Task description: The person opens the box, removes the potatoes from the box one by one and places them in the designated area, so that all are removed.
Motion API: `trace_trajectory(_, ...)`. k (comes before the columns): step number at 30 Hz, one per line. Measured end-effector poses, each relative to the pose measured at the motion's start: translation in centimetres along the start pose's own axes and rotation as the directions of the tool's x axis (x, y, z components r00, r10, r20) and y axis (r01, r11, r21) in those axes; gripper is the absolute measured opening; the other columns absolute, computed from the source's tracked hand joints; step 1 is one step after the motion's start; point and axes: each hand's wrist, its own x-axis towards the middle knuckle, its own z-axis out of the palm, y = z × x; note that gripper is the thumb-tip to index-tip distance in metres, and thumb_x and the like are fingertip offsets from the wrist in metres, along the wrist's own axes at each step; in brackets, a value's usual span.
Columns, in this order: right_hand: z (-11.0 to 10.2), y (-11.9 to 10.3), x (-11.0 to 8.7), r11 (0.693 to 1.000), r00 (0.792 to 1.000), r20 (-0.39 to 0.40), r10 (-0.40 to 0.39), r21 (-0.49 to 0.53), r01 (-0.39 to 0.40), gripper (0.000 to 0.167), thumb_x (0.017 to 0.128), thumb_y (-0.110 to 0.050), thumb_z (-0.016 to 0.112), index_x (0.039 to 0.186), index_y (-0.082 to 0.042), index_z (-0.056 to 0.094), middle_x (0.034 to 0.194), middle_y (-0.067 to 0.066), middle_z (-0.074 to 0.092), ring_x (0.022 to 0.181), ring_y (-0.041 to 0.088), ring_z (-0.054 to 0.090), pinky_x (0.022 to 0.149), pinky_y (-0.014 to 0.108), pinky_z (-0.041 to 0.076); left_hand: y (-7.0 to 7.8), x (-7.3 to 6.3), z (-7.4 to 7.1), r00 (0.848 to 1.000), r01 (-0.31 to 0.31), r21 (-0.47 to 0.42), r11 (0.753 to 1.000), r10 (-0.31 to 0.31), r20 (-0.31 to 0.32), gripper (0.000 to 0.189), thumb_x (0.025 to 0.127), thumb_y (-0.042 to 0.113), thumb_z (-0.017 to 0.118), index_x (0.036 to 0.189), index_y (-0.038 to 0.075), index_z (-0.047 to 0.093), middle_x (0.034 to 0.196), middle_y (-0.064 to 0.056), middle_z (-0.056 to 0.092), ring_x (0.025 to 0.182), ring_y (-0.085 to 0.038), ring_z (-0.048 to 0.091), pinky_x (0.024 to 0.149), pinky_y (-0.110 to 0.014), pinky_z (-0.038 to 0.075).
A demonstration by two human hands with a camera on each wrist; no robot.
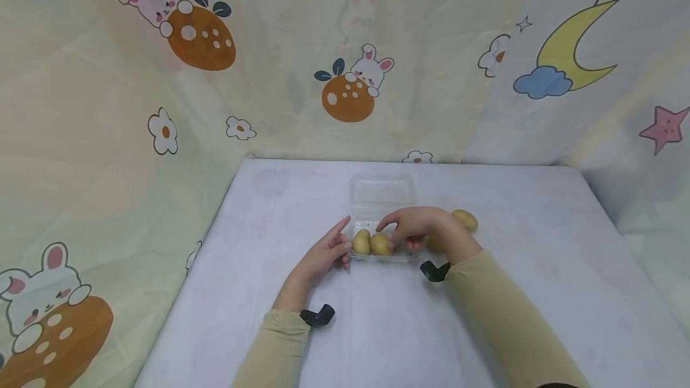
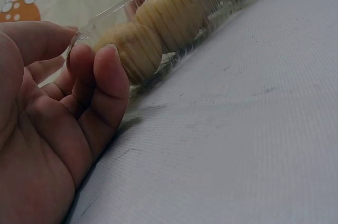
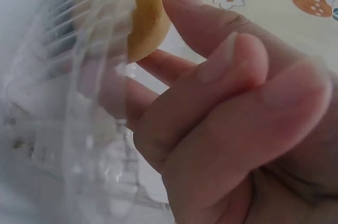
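Note:
A clear plastic clamshell box [image 1: 406, 256] lies on the table with its lid [image 1: 383, 190] folded back. Inside, side by side along the front wall, are two yellow-brown potatoes; the left potato [image 1: 361, 243] sits beside the left wall. My left hand [image 1: 323, 256] holds the box's left end, its fingertips [image 2: 112, 63] at the rim and index finger stretched along the side. Over the box's right half, my right hand [image 1: 417, 226] grips the right potato [image 1: 381, 244] between thumb and fingers. Its other fingers are curled, as the right wrist view shows.
To the right of the box lies a potato [image 1: 465, 220], with another potato [image 1: 434, 244] partly hidden behind the right wrist. A white cloth covers the table [image 1: 377, 328]. A printed curtain [image 1: 280, 64] hangs behind and at both sides.

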Motion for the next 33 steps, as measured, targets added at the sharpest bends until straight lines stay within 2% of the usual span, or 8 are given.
trace_trajectory(3,-0.12,-0.16,0.15,1.000,1.000,-0.001,0.007,0.023,-0.007,0.049,0.088,-0.023,0.075,0.133,-0.028,0.057,0.073,0.007,0.059,0.048,0.011,0.046,0.047,0.022,0.045,0.05,-0.05,-0.02,1.000,0.002,0.002,1.000,-0.002,0.000,0.066,0.100,0.024,0.058,0.157,0.033,0.025,0.097,-0.003,0.048,0.076,-0.015,0.053,0.072,-0.031,0.056)
trace_trajectory(8,-0.20,-0.22,0.35,0.999,0.999,-0.040,0.004,0.047,-0.002,0.051,0.089,-0.019,0.072,0.137,-0.021,0.055,0.100,0.010,0.066,0.051,0.011,0.050,0.048,0.022,0.047,0.04,-0.04,-0.02,1.000,0.009,0.000,1.000,-0.009,0.003,0.067,0.100,0.023,0.058,0.157,0.033,0.025,0.097,-0.004,0.047,0.076,-0.015,0.053,0.072,-0.031,0.056)
trace_trajectory(11,-0.14,-0.25,0.50,0.999,0.998,-0.069,0.000,0.039,0.003,0.052,0.088,-0.019,0.073,0.137,-0.017,0.055,0.108,0.009,0.065,0.053,0.012,0.052,0.049,0.022,0.048,0.02,-0.04,0.00,1.000,0.005,-0.004,1.000,-0.005,0.005,0.066,0.100,0.022,0.057,0.157,0.033,0.024,0.097,-0.004,0.047,0.075,-0.015,0.053,0.072,-0.031,0.056)
trace_trajectory(14,-0.06,-0.35,0.62,1.000,0.996,-0.089,0.013,0.015,-0.011,0.050,0.087,-0.020,0.075,0.133,-0.014,0.058,0.106,0.009,0.064,0.054,0.011,0.052,0.049,0.022,0.048,0.03,-0.06,0.03,1.000,-0.005,-0.006,1.000,0.005,0.008,0.066,0.101,0.020,0.056,0.157,0.032,0.024,0.096,-0.004,0.046,0.075,-0.015,0.052,0.071,-0.031,0.056)
trace_trajectory(18,0.04,-0.43,0.70,0.999,0.995,-0.096,0.032,-0.015,-0.033,0.045,0.087,-0.021,0.075,0.129,-0.015,0.060,0.091,0.009,0.063,0.051,0.010,0.050,0.048,0.021,0.046,-0.01,-0.03,0.05,1.000,-0.013,-0.008,1.000,0.013,0.010,0.066,0.101,0.019,0.055,0.157,0.031,0.024,0.096,-0.003,0.046,0.075,-0.015,0.052,0.071,-0.031,0.055)
trace_trajectory(22,0.07,-0.33,0.69,0.999,0.994,-0.097,0.042,0.018,-0.040,0.045,0.090,-0.022,0.072,0.133,-0.022,0.058,0.072,0.005,0.058,0.049,0.010,0.048,0.047,0.022,0.046,-0.04,0.00,0.09,1.000,-0.005,-0.008,1.000,0.005,0.007,0.066,0.101,0.020,0.056,0.157,0.032,0.025,0.097,-0.003,0.046,0.075,-0.015,0.052,0.071,-0.031,0.055)
trace_trajectory(25,0.07,-0.31,0.57,0.997,0.995,-0.097,0.037,0.066,-0.031,0.044,0.092,-0.020,0.069,0.134,-0.026,0.055,0.066,0.003,0.055,0.049,0.012,0.048,0.048,0.023,0.047,-0.04,0.03,0.13,1.000,-0.001,-0.008,1.000,0.001,0.005,0.066,0.101,0.020,0.056,0.157,0.033,0.025,0.097,-0.003,0.046,0.075,-0.015,0.052,0.071,-0.031,0.055)
trace_trajectory(33,0.18,-0.50,0.98,0.996,0.991,-0.131,0.022,0.092,-0.010,0.049,0.093,-0.023,0.069,0.139,-0.024,0.052,0.086,0.014,0.063,0.050,0.012,0.054,0.050,0.026,0.053,0.10,-0.01,0.06,1.000,-0.012,-0.013,1.000,0.012,0.018,0.067,0.101,0.018,0.056,0.158,0.029,0.023,0.096,-0.003,0.046,0.074,-0.013,0.052,0.070,-0.030,0.056)
